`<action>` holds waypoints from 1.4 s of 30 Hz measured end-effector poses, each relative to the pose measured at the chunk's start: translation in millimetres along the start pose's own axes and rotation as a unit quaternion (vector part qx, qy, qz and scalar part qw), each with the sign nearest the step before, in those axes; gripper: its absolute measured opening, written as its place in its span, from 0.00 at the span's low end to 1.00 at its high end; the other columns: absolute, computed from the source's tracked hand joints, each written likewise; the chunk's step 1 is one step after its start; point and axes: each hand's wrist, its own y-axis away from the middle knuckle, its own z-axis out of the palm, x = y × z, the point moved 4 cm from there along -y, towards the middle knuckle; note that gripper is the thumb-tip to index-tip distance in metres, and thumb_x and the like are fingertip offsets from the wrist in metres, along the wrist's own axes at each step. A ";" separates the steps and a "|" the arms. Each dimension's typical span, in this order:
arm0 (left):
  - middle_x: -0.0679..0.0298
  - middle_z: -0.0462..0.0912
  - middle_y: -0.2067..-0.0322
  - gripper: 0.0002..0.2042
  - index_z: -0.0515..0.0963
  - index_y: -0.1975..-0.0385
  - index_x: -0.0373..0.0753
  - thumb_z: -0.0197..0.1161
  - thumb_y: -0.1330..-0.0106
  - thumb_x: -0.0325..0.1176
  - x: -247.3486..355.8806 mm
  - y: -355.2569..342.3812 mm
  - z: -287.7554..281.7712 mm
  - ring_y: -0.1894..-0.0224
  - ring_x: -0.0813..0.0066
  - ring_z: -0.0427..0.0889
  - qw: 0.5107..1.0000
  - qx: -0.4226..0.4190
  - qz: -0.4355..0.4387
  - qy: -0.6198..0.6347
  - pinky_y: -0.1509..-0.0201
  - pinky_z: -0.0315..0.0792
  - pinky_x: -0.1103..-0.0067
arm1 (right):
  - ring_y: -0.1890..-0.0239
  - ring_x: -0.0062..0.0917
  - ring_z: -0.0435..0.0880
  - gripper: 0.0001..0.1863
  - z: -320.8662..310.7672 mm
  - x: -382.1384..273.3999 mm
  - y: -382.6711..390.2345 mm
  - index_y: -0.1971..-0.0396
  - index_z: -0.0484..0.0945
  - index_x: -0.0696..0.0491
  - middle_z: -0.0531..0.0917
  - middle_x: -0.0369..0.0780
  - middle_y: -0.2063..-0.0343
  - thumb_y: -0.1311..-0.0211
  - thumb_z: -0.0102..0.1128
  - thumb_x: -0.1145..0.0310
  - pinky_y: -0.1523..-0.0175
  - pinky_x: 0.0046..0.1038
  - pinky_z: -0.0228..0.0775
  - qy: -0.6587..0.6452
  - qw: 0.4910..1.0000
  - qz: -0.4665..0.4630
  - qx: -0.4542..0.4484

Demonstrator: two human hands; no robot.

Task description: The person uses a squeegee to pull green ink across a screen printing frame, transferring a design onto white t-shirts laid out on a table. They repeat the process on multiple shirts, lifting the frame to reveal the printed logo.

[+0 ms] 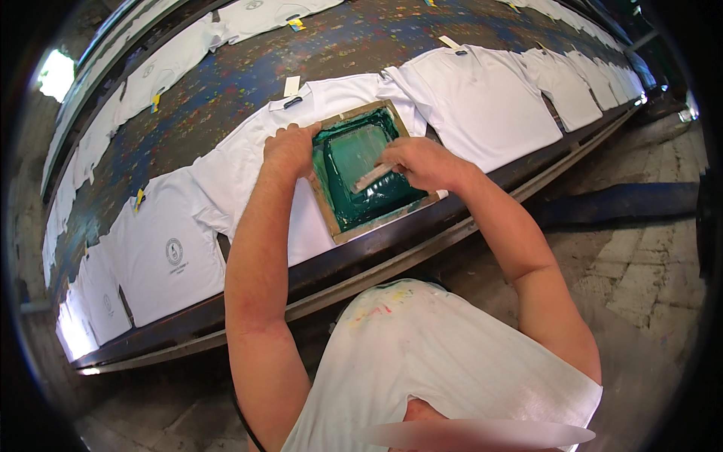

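Observation:
A wooden-framed printing screen (pixel 348 232) lies on a white T-shirt (pixel 309 233), its mesh coated with dark green ink (pixel 358 211). My left hand (pixel 291 151) grips the upper left corner of the frame, fingers bent over its edge. Inside the frame, my right hand (pixel 424 163) is closed around a squeegee (pixel 370 178) with a pale, ink-smeared handle. The squeegee's blade meets the green ink near the middle of the mesh; its lower edge is hard to make out. A pale tag (pixel 291 86) stands at the shirt's collar.
A long, paint-spotted table (pixel 226 98) carries several white T-shirts in rows. To the left, one shirt (pixel 162 248) bears a dark round print; to the right lies a shirt without a visible print (pixel 482 105). The table's dark near edge (pixel 361 275) runs in front of me.

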 end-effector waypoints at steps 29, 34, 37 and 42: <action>0.62 0.84 0.32 0.56 0.75 0.19 0.65 0.91 0.54 0.27 -1.2 1.8 10.7 0.32 0.54 0.86 0.998 0.059 -0.011 0.034 0.30 0.81 0.57 | 0.50 0.47 0.89 0.23 -6.4 59.0 -66.0 0.47 0.90 0.51 0.89 0.46 0.56 0.44 0.67 0.80 0.43 0.47 0.82 -0.017 0.981 -0.153 0.118; 0.62 0.87 0.36 0.49 0.77 0.20 0.65 0.87 0.46 0.28 -1.9 2.9 12.4 0.34 0.55 0.87 0.996 0.083 -0.011 0.026 0.33 0.81 0.57 | 0.54 0.42 0.89 0.22 10.2 29.7 -22.1 0.47 0.90 0.52 0.89 0.44 0.58 0.44 0.70 0.75 0.47 0.44 0.81 0.037 0.975 -0.195 0.103; 0.61 0.86 0.35 0.49 0.77 0.20 0.64 0.87 0.48 0.27 -1.2 2.2 11.7 0.34 0.55 0.87 0.996 0.081 -0.016 0.031 0.32 0.80 0.58 | 0.56 0.40 0.89 0.22 16.9 10.2 6.4 0.46 0.89 0.53 0.89 0.44 0.57 0.43 0.70 0.74 0.48 0.42 0.81 0.015 0.975 -0.200 0.099; 0.59 0.85 0.31 0.56 0.77 0.20 0.63 0.91 0.57 0.24 -0.6 1.4 8.3 0.32 0.53 0.86 0.996 0.063 -0.024 0.051 0.30 0.79 0.58 | 0.53 0.40 0.91 0.22 12.9 -10.8 30.6 0.46 0.89 0.52 0.90 0.43 0.58 0.42 0.70 0.76 0.46 0.42 0.82 0.007 0.982 -0.179 0.059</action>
